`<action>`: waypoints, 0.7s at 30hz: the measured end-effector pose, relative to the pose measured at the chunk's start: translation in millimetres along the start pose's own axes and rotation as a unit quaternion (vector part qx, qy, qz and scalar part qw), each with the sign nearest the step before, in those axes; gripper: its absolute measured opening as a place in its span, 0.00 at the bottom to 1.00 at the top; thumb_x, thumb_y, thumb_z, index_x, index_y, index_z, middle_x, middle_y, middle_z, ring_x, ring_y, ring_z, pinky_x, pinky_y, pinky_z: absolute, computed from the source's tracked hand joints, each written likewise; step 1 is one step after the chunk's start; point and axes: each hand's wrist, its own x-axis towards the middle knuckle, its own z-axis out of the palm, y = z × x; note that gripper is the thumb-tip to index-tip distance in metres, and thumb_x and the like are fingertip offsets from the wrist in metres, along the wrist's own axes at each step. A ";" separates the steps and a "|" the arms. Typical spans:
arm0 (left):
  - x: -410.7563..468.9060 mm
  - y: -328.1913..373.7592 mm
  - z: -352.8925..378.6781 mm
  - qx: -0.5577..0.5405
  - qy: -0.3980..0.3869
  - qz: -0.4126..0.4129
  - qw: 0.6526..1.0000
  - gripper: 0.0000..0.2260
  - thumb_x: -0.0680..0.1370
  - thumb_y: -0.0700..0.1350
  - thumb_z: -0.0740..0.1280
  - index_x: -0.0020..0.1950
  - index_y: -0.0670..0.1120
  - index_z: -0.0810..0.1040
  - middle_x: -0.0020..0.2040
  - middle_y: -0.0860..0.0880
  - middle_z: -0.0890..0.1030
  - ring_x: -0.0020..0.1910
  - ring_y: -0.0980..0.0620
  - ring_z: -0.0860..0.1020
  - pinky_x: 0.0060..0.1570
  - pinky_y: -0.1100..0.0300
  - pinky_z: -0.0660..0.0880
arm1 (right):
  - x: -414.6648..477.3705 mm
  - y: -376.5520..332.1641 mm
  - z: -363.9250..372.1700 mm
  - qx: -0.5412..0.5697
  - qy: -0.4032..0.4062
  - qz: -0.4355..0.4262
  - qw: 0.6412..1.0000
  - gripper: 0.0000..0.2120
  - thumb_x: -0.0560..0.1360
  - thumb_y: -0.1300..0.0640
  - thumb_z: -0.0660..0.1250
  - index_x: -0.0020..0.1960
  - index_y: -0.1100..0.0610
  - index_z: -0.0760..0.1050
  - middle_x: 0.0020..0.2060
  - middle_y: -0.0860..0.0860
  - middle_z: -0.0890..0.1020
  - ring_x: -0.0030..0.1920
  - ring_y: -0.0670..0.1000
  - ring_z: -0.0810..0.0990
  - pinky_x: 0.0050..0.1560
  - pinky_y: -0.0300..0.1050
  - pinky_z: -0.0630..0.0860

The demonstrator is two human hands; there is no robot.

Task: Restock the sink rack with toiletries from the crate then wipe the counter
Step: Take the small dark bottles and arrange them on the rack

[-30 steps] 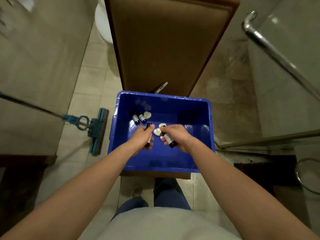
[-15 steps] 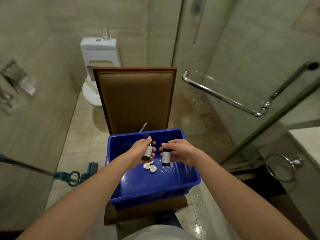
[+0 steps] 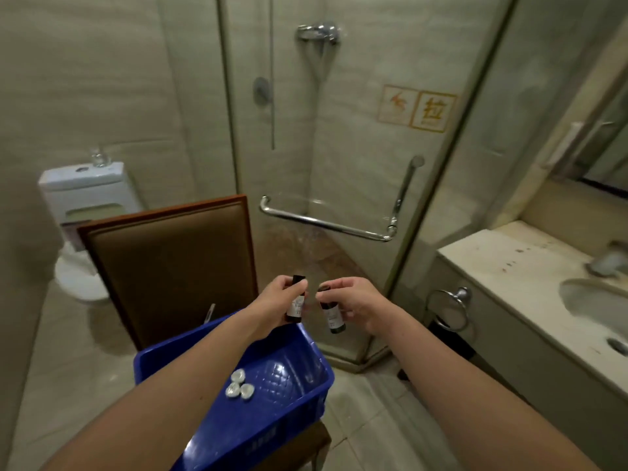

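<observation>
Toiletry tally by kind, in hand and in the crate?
Dark bottles: 2, one in the left hand, one in the right hand
Small clear-wrapped round items in the blue crate: 3
Total: 5

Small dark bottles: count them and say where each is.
2. One bottle is in the left hand; the other bottle is in the right hand. More may hide behind the arms.
</observation>
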 end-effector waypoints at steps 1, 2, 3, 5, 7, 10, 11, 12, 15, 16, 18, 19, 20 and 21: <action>1.6 6.2 9.3 0.019 -0.015 0.013 1.000 0.13 0.80 0.51 0.65 0.62 0.47 0.72 0.57 0.43 0.79 0.55 0.45 0.80 0.54 0.48 0.79 | -4.9 -2.3 -12.3 -0.001 0.017 -0.008 1.000 0.11 0.66 0.59 0.79 0.48 0.53 0.84 0.43 0.51 0.86 0.47 0.51 0.83 0.41 0.44 0.77; 3.2 12.5 18.5 0.039 -0.029 0.026 0.998 0.14 0.80 0.51 0.66 0.63 0.47 0.73 0.57 0.44 0.79 0.55 0.45 0.80 0.53 0.49 0.80 | -10.0 -4.8 -24.8 -0.001 0.032 -0.014 0.999 0.11 0.66 0.58 0.79 0.48 0.52 0.84 0.44 0.51 0.86 0.48 0.51 0.83 0.41 0.44 0.76; 4.9 18.9 28.0 0.059 -0.043 0.041 0.997 0.15 0.79 0.51 0.66 0.63 0.47 0.73 0.57 0.44 0.79 0.55 0.46 0.80 0.52 0.49 0.80 | -15.2 -7.2 -37.5 0.002 0.046 -0.018 0.999 0.11 0.66 0.59 0.79 0.48 0.52 0.84 0.44 0.51 0.86 0.47 0.51 0.83 0.40 0.44 0.76; 9.8 32.0 48.3 0.097 -0.067 0.071 0.990 0.16 0.79 0.51 0.67 0.64 0.47 0.74 0.57 0.46 0.80 0.55 0.47 0.80 0.54 0.48 0.80 | -25.5 -11.6 -63.9 0.014 0.070 -0.027 0.997 0.11 0.66 0.61 0.79 0.47 0.53 0.83 0.40 0.51 0.85 0.44 0.51 0.82 0.39 0.43 0.75; 15.1 46.0 71.5 0.138 -0.084 0.103 0.981 0.17 0.78 0.51 0.68 0.65 0.47 0.75 0.58 0.47 0.80 0.57 0.47 0.79 0.57 0.47 0.78 | -36.1 -15.0 -91.1 0.017 0.096 -0.036 0.995 0.10 0.66 0.63 0.78 0.46 0.54 0.83 0.39 0.51 0.85 0.43 0.52 0.82 0.41 0.44 0.75; 18.2 66.6 110.8 0.170 -0.110 0.144 0.969 0.14 0.78 0.49 0.69 0.62 0.49 0.77 0.54 0.49 0.82 0.55 0.51 0.80 0.56 0.53 0.78 | -52.6 -17.6 -132.3 0.008 0.135 -0.052 0.989 0.11 0.66 0.64 0.78 0.46 0.54 0.83 0.42 0.52 0.86 0.46 0.53 0.83 0.46 0.47 0.77; 18.7 72.8 125.0 0.172 -0.122 0.157 0.965 0.13 0.78 0.48 0.69 0.61 0.48 0.78 0.53 0.49 0.82 0.54 0.52 0.81 0.55 0.54 0.78 | -58.3 -18.0 -146.2 0.007 0.146 -0.059 0.987 0.12 0.65 0.64 0.78 0.47 0.54 0.84 0.41 0.51 0.86 0.46 0.52 0.83 0.46 0.47 0.78; 19.0 78.5 139.3 0.172 -0.136 0.169 0.961 0.12 0.78 0.46 0.70 0.60 0.48 0.79 0.52 0.49 0.83 0.53 0.52 0.81 0.54 0.54 0.78 | -64.3 -18.4 -160.4 0.005 0.156 -0.068 0.985 0.12 0.65 0.64 0.78 0.47 0.54 0.84 0.40 0.50 0.86 0.45 0.51 0.83 0.46 0.45 0.79; 21.1 93.7 181.6 0.181 -0.169 0.195 0.949 0.11 0.77 0.44 0.70 0.59 0.46 0.81 0.51 0.47 0.84 0.51 0.52 0.82 0.53 0.54 0.79 | -81.9 -18.5 -202.8 -0.013 0.181 -0.089 0.979 0.13 0.65 0.64 0.78 0.48 0.54 0.85 0.40 0.50 0.86 0.45 0.51 0.83 0.44 0.45 0.80; 22.9 98.1 195.8 0.185 -0.176 0.202 0.945 0.11 0.77 0.44 0.71 0.58 0.46 0.81 0.50 0.48 0.85 0.50 0.53 0.82 0.52 0.56 0.79 | -87.3 -18.2 -217.1 -0.019 0.189 -0.094 0.977 0.13 0.65 0.64 0.78 0.48 0.55 0.85 0.42 0.51 0.86 0.47 0.53 0.84 0.45 0.47 0.81; 26.3 105.5 224.2 0.183 -0.192 0.210 0.941 0.10 0.76 0.43 0.72 0.57 0.47 0.82 0.48 0.49 0.85 0.47 0.56 0.83 0.46 0.62 0.81 | -97.4 -16.9 -245.3 -0.026 0.200 -0.100 0.974 0.13 0.65 0.65 0.78 0.48 0.55 0.84 0.45 0.54 0.86 0.50 0.55 0.84 0.52 0.52 0.80; 27.8 108.7 238.7 0.180 -0.202 0.211 0.939 0.09 0.76 0.43 0.72 0.56 0.47 0.82 0.48 0.50 0.85 0.46 0.57 0.83 0.42 0.64 0.80 | -102.3 -16.0 -259.2 -0.027 0.204 -0.101 0.973 0.13 0.65 0.65 0.78 0.47 0.54 0.84 0.45 0.54 0.86 0.50 0.55 0.84 0.53 0.52 0.80; 29.3 111.7 253.4 0.179 -0.210 0.211 0.938 0.09 0.76 0.42 0.72 0.55 0.47 0.82 0.47 0.50 0.85 0.44 0.58 0.83 0.40 0.66 0.79 | -107.1 -15.2 -272.8 -0.028 0.209 -0.101 0.972 0.13 0.65 0.65 0.78 0.47 0.54 0.84 0.45 0.53 0.86 0.49 0.54 0.84 0.53 0.51 0.81; 30.6 114.7 268.2 0.180 -0.216 0.212 0.936 0.09 0.75 0.41 0.72 0.55 0.48 0.83 0.46 0.51 0.85 0.43 0.59 0.83 0.39 0.67 0.78 | -111.6 -14.2 -286.2 -0.028 0.212 -0.103 0.971 0.13 0.65 0.66 0.78 0.46 0.53 0.84 0.44 0.53 0.87 0.48 0.53 0.84 0.51 0.48 0.82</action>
